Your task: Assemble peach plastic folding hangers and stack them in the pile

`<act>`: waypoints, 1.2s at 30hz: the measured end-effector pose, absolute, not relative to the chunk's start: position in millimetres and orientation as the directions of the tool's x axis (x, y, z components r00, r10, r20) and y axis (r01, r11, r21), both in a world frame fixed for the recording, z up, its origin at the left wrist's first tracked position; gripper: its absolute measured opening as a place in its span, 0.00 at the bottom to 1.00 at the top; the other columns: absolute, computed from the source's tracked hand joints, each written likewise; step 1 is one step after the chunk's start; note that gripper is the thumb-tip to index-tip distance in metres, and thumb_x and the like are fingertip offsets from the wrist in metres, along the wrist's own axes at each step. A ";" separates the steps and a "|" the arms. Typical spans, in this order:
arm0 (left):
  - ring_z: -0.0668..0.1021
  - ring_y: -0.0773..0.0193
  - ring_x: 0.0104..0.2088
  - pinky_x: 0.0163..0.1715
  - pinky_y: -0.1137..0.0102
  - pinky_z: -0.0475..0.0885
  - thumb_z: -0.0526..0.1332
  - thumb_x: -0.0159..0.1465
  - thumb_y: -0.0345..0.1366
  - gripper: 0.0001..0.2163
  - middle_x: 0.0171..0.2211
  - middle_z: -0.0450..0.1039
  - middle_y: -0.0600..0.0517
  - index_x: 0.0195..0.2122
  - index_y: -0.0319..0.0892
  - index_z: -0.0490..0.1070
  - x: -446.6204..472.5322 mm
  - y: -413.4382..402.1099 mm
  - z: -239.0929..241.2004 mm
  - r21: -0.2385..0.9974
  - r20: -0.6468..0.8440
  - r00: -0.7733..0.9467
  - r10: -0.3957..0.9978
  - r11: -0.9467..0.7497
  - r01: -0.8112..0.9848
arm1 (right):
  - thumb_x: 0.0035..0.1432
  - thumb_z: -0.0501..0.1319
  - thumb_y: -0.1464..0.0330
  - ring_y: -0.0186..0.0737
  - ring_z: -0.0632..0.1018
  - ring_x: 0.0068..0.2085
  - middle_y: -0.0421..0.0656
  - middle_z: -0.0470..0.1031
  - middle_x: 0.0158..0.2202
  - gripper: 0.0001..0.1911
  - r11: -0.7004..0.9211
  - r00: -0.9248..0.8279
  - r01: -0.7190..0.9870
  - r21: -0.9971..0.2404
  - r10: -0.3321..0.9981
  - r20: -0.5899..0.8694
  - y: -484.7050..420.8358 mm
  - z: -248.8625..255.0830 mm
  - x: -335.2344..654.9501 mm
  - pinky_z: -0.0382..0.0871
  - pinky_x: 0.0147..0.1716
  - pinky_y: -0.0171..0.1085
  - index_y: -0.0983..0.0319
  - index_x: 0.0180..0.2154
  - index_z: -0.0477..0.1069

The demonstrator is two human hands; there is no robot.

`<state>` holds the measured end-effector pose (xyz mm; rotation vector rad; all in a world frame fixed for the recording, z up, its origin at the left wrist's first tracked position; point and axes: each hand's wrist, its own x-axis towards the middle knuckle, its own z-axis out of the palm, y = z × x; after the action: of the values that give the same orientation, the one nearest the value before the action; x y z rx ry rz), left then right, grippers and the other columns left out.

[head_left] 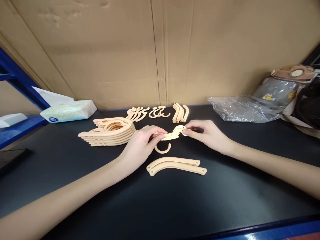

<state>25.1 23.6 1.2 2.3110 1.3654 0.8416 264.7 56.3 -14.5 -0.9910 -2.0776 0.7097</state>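
My left hand (142, 141) and my right hand (208, 134) both pinch a cream folding-hanger piece (176, 134), one at each end. The piece is curved, and fingers cover its ends. Just below my left fingertips lies a cream hanger hook (163, 151); its upper end is hidden, so I cannot tell whether it joins the held piece. Nearer to me, two long curved hanger arms (178, 165) with holes at their ends lie side by side. To the left of my left hand, folded hangers (110, 138) are stacked several high.
Along the back of the black table (190, 203) lie several centre pieces (137, 114), loose hooks (159, 111) and short-looking curved arms (180, 113). A tissue pack (70, 110) stands at the left. At the right are a clear plastic bag (237, 108) and a lidded bottle (280, 90). Cardboard (120, 56) closes the back.
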 end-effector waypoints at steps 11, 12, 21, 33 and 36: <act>0.77 0.62 0.35 0.34 0.69 0.70 0.57 0.66 0.39 0.09 0.36 0.77 0.52 0.41 0.45 0.75 26.9 21.5 -3.5 0.538 0.337 0.387 0.858 -0.513 0.669 | 0.61 0.60 0.61 0.40 0.76 0.37 0.41 0.79 0.35 0.11 0.637 -0.469 0.443 -0.631 0.764 0.443 55.8 -15.1 263.8 0.70 0.41 0.41 0.59 0.39 0.77; 0.77 0.63 0.35 0.34 0.69 0.70 0.58 0.66 0.40 0.09 0.36 0.77 0.52 0.42 0.46 0.75 26.6 22.0 -3.7 0.543 0.332 0.383 0.862 -0.507 0.669 | 0.61 0.60 0.61 0.40 0.76 0.37 0.41 0.79 0.35 0.10 0.629 -0.465 0.442 -0.639 0.770 0.437 56.2 -15.1 264.2 0.69 0.42 0.41 0.59 0.39 0.77; 0.75 0.62 0.37 0.38 0.68 0.70 0.57 0.67 0.38 0.08 0.35 0.77 0.53 0.42 0.45 0.75 25.4 23.6 -4.0 0.503 0.366 0.416 0.833 -0.553 0.664 | 0.60 0.61 0.61 0.39 0.76 0.37 0.41 0.79 0.36 0.11 0.601 -0.478 0.422 -0.679 0.784 0.396 55.6 -13.2 265.1 0.69 0.42 0.41 0.59 0.39 0.76; 0.72 0.60 0.37 0.39 0.65 0.67 0.60 0.66 0.33 0.06 0.35 0.77 0.53 0.41 0.42 0.75 25.3 24.1 -3.4 0.332 0.380 0.518 0.767 -0.635 0.697 | 0.56 0.62 0.56 0.38 0.75 0.32 0.41 0.77 0.29 0.17 0.415 -0.609 0.461 -0.784 0.791 0.061 69.9 7.7 284.7 0.67 0.37 0.39 0.63 0.37 0.77; 0.72 0.59 0.40 0.41 0.63 0.68 0.61 0.66 0.33 0.07 0.41 0.77 0.52 0.44 0.42 0.74 25.0 23.4 -5.2 0.291 0.391 0.551 0.737 -0.668 0.686 | 0.55 0.62 0.55 0.37 0.74 0.31 0.41 0.77 0.29 0.19 0.389 -0.615 0.497 -0.775 0.788 0.001 73.9 10.0 290.6 0.66 0.35 0.38 0.64 0.37 0.77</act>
<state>25.0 23.4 -5.2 2.6744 1.2302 0.7497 290.6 73.9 10.0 -1.1134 -2.2828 1.0840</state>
